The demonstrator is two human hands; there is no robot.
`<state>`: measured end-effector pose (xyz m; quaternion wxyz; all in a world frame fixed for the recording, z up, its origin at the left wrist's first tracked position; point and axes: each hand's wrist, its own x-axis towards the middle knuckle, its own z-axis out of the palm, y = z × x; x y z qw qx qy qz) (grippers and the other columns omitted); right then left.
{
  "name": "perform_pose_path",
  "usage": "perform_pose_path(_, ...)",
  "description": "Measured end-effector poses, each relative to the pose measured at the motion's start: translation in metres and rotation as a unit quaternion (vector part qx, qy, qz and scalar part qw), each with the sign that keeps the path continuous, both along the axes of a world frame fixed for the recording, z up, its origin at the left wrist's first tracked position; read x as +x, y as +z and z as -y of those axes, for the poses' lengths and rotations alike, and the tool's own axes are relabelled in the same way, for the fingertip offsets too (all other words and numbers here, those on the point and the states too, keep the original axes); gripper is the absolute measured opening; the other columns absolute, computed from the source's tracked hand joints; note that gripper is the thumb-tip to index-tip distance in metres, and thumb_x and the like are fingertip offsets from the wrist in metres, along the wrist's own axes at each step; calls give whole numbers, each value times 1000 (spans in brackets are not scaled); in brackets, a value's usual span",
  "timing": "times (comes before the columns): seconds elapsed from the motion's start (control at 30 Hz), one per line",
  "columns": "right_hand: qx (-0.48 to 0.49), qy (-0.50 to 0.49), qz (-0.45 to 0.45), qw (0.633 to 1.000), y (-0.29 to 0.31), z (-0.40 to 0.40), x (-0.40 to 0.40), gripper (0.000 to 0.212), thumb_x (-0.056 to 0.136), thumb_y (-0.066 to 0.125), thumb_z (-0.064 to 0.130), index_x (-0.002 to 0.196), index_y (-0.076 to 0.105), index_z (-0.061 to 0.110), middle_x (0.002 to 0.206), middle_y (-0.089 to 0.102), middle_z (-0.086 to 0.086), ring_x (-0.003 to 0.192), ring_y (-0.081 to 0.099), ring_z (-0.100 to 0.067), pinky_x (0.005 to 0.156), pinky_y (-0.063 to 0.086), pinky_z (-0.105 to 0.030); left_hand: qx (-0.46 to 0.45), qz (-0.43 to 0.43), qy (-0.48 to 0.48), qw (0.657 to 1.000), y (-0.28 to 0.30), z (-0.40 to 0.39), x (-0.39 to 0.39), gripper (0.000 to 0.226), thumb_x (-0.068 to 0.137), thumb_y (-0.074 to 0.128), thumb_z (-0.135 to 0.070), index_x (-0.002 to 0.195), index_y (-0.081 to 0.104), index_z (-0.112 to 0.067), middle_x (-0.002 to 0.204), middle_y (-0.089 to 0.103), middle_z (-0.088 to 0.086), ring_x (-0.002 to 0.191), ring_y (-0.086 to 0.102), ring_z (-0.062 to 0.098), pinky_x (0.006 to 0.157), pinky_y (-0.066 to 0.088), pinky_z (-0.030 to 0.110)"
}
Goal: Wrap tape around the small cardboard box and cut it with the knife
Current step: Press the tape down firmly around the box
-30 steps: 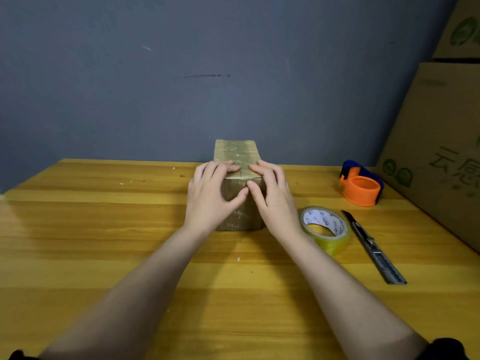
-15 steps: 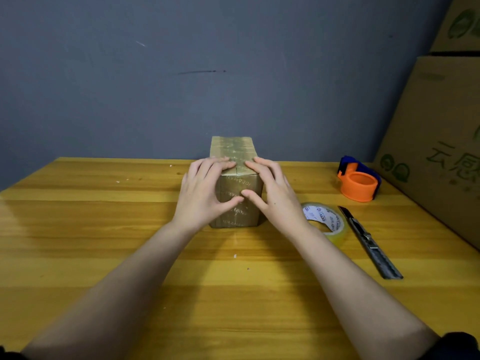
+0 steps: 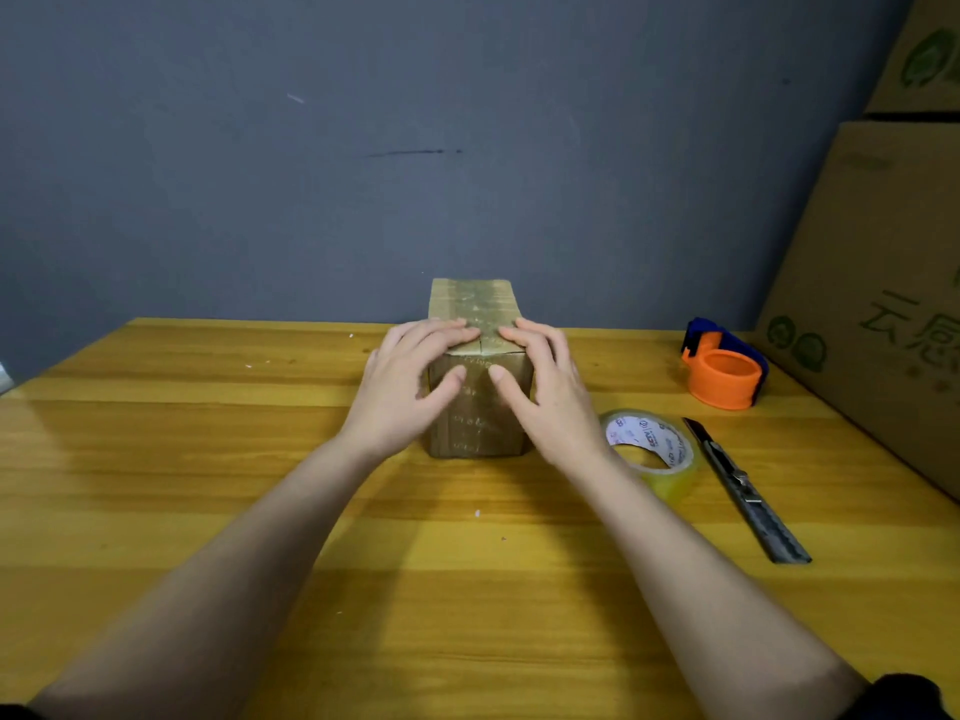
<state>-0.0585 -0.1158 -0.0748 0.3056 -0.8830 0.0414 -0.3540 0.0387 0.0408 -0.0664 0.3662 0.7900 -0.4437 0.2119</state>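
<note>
The small cardboard box [image 3: 475, 423] stands upright at the middle of the wooden table [image 3: 208, 459], with shiny clear tape running over its top and down its front face. My left hand [image 3: 410, 387] covers its upper left corner and my right hand [image 3: 550, 392] its upper right corner. On both, the fingers lie on the top near the front edge and the thumbs point inward over the front face. The clear tape roll [image 3: 670, 459] lies flat just right of my right wrist. The utility knife [image 3: 743, 485] lies beside the roll, blade end pointing away from me.
An orange and blue tape dispenser [image 3: 724, 366] sits at the back right of the table. Large cardboard cartons [image 3: 883, 304] are stacked along the right edge. A grey wall stands right behind the table.
Both hands have stayed on the box top. The thumbs, nearly touching low on the front face before, are now higher and a little apart. The box, roll and knife have not moved.
</note>
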Motion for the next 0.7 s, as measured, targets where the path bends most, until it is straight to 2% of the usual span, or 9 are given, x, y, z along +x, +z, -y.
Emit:
perform_pose_path(0.13,-4,-59,23,998,-1,-12,6,47,88,53,49,128,50,24,135,41,6,124,45,-14,97,39,-29,-25,-14,1,1000,-2,4,1,38,91,40,-47,124,56,-37,131,55,-18,127,41,10,106,36,42)
perform_pose_path(0.33,-42,-39,8,998,-4,-3,5,53,86,58,46,133,45,25,138,38,5,128,43,-15,100,40,-32,4,-5,-9,1000,-2,2,4,43,88,43,-49,129,52,-38,135,51,-17,130,39,12,106,36,42)
perform_pose_path(0.53,-72,-29,-9,997,-4,2,3,62,82,65,44,137,41,25,142,35,3,131,40,-17,104,37,-33,39,33,-17,999,-2,-3,8,52,85,62,-40,133,45,-37,140,47,-15,131,38,15,107,36,43)
perform_pose_path(0.7,-104,-34,-19,994,-2,3,0,71,78,71,43,138,39,24,143,35,2,131,41,-19,101,42,-36,53,42,-15,998,-1,-4,5,63,78,70,-38,135,42,-37,141,45,-15,131,36,15,106,37,44)
